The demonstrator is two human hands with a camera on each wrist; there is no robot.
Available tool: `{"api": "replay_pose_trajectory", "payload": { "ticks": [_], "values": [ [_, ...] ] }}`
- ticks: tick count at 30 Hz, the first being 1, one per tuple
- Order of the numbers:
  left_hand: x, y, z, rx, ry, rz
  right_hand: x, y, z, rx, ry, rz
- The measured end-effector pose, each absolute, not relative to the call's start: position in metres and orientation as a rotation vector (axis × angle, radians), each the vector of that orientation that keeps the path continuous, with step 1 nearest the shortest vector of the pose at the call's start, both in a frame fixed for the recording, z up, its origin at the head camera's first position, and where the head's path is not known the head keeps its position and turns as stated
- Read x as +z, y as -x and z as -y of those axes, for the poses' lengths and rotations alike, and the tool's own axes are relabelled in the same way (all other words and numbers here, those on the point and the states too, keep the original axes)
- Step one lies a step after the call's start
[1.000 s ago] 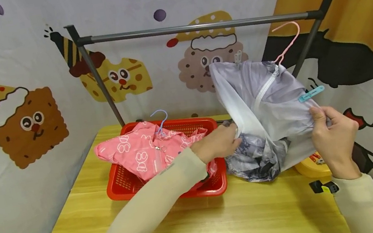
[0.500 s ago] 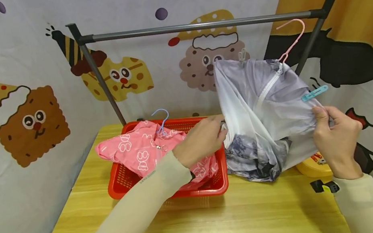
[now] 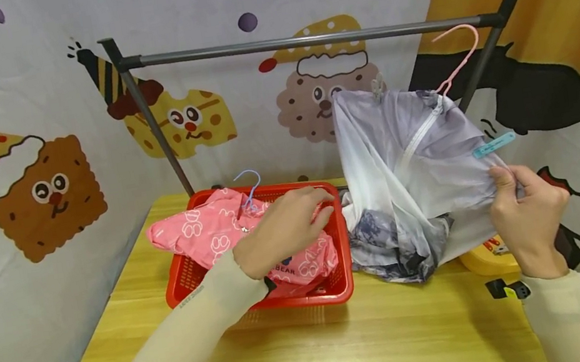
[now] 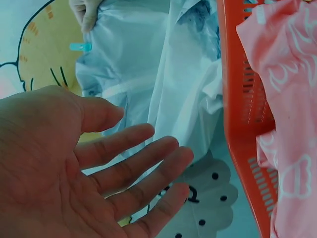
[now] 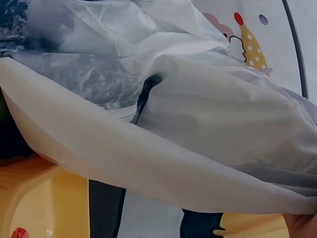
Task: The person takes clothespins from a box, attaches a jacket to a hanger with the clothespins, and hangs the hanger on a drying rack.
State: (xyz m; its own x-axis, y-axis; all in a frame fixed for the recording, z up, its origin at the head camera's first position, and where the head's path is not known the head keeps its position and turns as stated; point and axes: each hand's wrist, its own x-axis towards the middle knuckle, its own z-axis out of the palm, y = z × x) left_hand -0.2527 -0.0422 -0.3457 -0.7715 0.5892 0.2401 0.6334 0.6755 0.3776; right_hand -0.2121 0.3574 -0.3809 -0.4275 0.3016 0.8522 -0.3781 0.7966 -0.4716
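Your worktop (image 3: 382,331) carries a dark rack (image 3: 313,42) along its far side, its bar running left to right. The grey-and-white garment (image 3: 427,165) is on the right, just beside the red basket (image 3: 337,296), its lower folds bunched toward the worktop. The basket sits left of centre and contains the pink garment (image 3: 218,230), whose sleeve overhangs the left rim. A yellow container (image 3: 487,260) is at right, partly hidden by the grey-and-white garment.

Your right hand (image 3: 528,213) pinches that garment's right edge between thumb and fingers. Your left hand (image 3: 286,226) is over the basket's right half, fingers relaxed and spread. A pink hanger (image 3: 460,62) rises from the grey-and-white garment's collar; you cannot confirm contact between its hook and the bar. A blue hanger (image 3: 253,187) protrudes from the pink garment. A turquoise clip (image 3: 494,145) is on the grey-and-white garment's right side, a pale clip (image 3: 377,89) at its far edge.
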Motion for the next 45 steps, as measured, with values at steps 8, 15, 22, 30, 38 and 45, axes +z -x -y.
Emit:
{"api": "replay_pose_trajectory", "payload": {
  "ticks": [8, 15, 22, 30, 38, 45],
  "values": [
    [-0.346, 0.249, 0.065, -0.709, 1.012, 2.802, -0.379, 0.214, -0.362, 0.749, -0.033, 1.831],
    [-0.354, 0.248, 0.079, -0.665, 0.975, 2.807, -0.380, 0.215, -0.362, 0.750, -0.022, 1.831],
    [-0.346, 0.263, 0.102, -0.688, 0.857, 2.699, -0.380, 0.213, -0.363, 0.751, -0.013, 1.816],
    [-0.336, 0.290, 0.149, -0.804, 0.589, 2.528, -0.377, 0.214, -0.365, 0.759, -0.033, 1.796],
    [-0.331, 0.314, 0.199, -0.877, 0.264, 2.398, -0.376, 0.213, -0.366, 0.756, -0.035, 1.803],
    [-0.330, 0.331, 0.228, -0.968, 0.018, 2.288, -0.375, 0.213, -0.367, 0.763, -0.041, 1.803]
  ]
}}
